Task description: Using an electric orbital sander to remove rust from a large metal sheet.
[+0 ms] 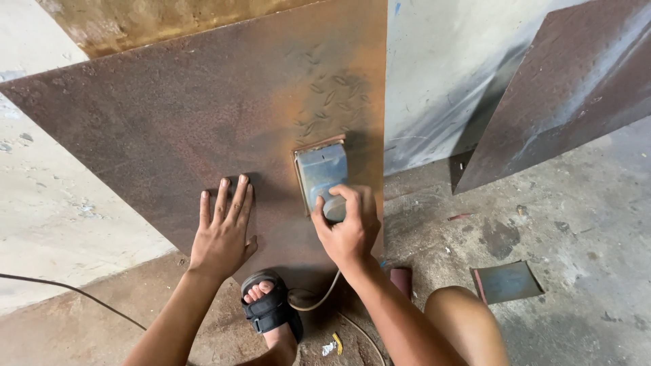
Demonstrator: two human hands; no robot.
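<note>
Large rusted steel sheet (169, 129) stood upright on the concrete floor (576, 224), leaning back against the pale wall (434, 74). Its surface was brown to orange, with a raised tread pattern showing near the upper right; rust looked brightest orange around that patch. A second dark metal sheet (569, 88) leaned against the wall at far right, well apart from the first.

No containers were in view.

Electric sander (322, 173), blue-grey rectangular body with a rounded knob at the near end, lay flat against the right part of the large sheet, its pad edged with orange dust. Its cord (319, 298) ran down from under the wrist to the floor.

Right hand (347, 227) was closed around the sander's knob, fingers curled over the top, thumb on the left side. Left hand (224, 230) was fully open, holding nothing, palm and spread fingers pressed flat on the sheet, left of the sander.

Near the sheet's bottom edge: a foot in a black sandal (268, 308), a bare knee (464, 318) at right. Smaller items on the floor: a curved blue-grey sanding sheet (508, 281) to the right, a dark reddish piece (401, 279) beside the right forearm, a thin black cable (68, 288) at left, a small yellow scrap (337, 342).
</note>
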